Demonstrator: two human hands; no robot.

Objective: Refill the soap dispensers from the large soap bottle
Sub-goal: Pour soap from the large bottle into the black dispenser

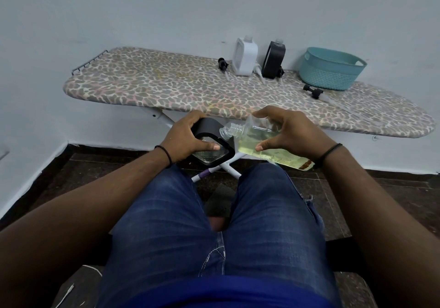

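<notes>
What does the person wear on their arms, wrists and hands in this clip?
Both forearms are bare, with no sleeves or gloves in view. The left wrist carries a black beaded bracelet; the right wrist carries a thin plain black band. No rings or watch show on the left hand or right hand.

1. A plain room in a home: bare pale-blue walls meet a dark tiled floor.
2. A leopard-print ironing board against the far wall serves as a table.
3. A teal plastic basket sits at its far right.
</notes>
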